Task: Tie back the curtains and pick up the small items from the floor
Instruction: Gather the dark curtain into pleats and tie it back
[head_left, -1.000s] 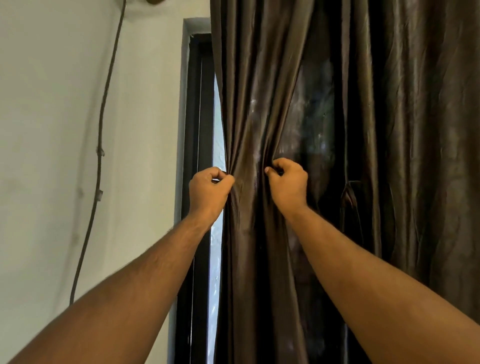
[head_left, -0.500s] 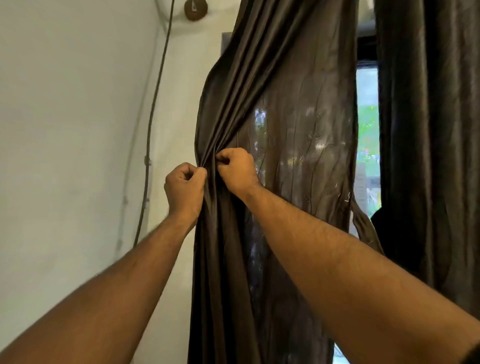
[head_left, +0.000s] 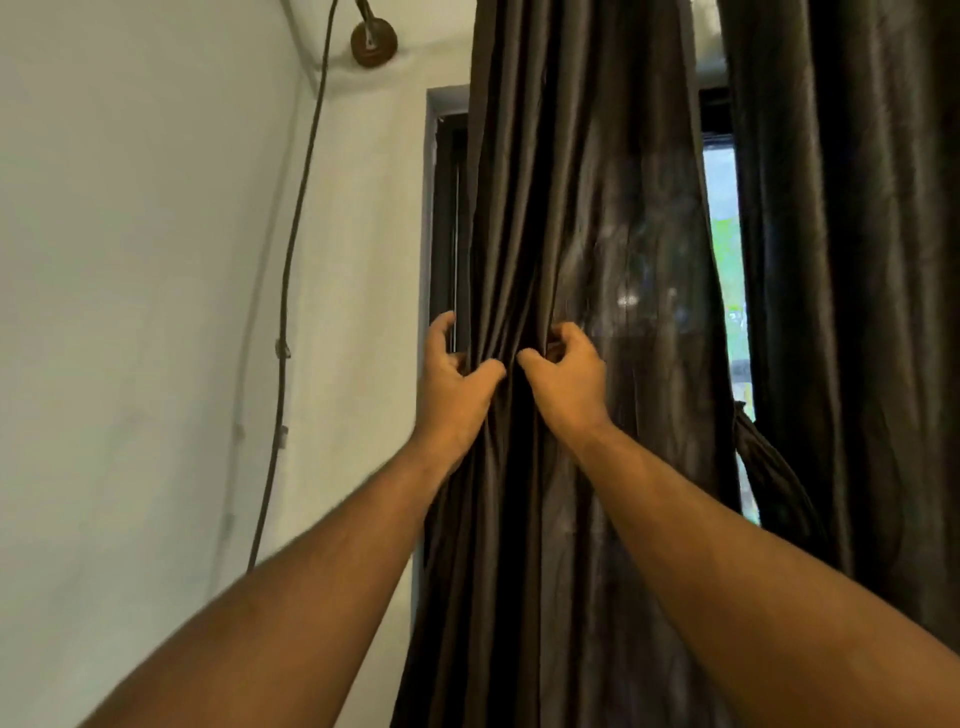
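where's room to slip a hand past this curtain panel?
Free: the lit gap between the gathered curtain and the right curtain; a dark strip by the window frame, left edge. Crowded: mid-panel, where left hand and right hand bunch folds.

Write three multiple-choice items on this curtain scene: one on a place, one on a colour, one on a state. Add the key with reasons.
1. Where does the cable run?
A. down the wall left of the window
B. across the curtain
C. along the floor

2. What colour is the gathered curtain?
A. white
B. dark brown
C. red

3. What is the right hand doing?
A. hanging free
B. pressing the wall
C. gripping curtain folds

Key: A, it hangs on the pale wall; B, the fabric is dark brown; C, its fingers curl into the folds, beside the left hand.
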